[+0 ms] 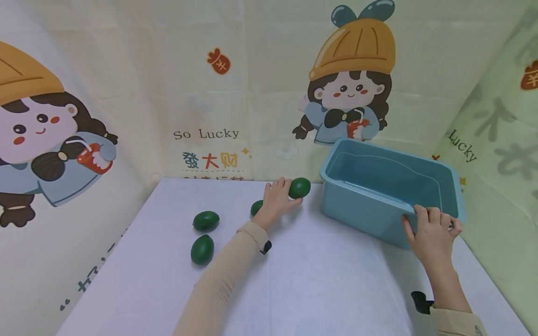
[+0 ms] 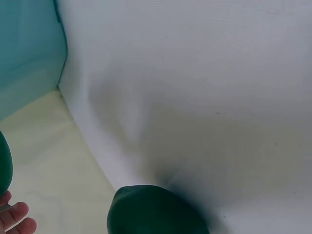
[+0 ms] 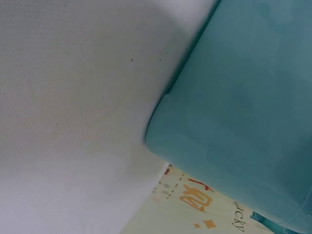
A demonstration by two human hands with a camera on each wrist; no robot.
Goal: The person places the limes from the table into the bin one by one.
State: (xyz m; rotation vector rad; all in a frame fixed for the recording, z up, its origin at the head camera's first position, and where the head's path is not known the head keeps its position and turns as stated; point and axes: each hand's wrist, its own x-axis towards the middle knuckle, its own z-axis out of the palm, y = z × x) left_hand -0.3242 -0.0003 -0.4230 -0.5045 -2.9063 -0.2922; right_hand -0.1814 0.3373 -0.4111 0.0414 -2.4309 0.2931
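Observation:
My left hand (image 1: 275,201) holds a dark green oval fruit (image 1: 299,188) between thumb and fingers near the back edge of the table. In the left wrist view that held fruit (image 2: 4,163) shows at the left border, fingertips (image 2: 19,214) against it. Partly hidden behind the left hand lies another green fruit (image 1: 256,208), which looms large at the bottom of the left wrist view. Two more, one fruit (image 1: 206,221) behind the other (image 1: 202,250), lie to the left. My right hand (image 1: 435,238) grips the near rim of a blue plastic bin (image 1: 363,212), fingers over the edge and thumb outside.
The bin stands at the back right of the white table (image 1: 311,284), close to the printed cloth backdrop (image 1: 273,93). Cloth also hangs along the left and right sides. The bin's visible inner wall (image 1: 391,170) is bare; its near floor is hidden.

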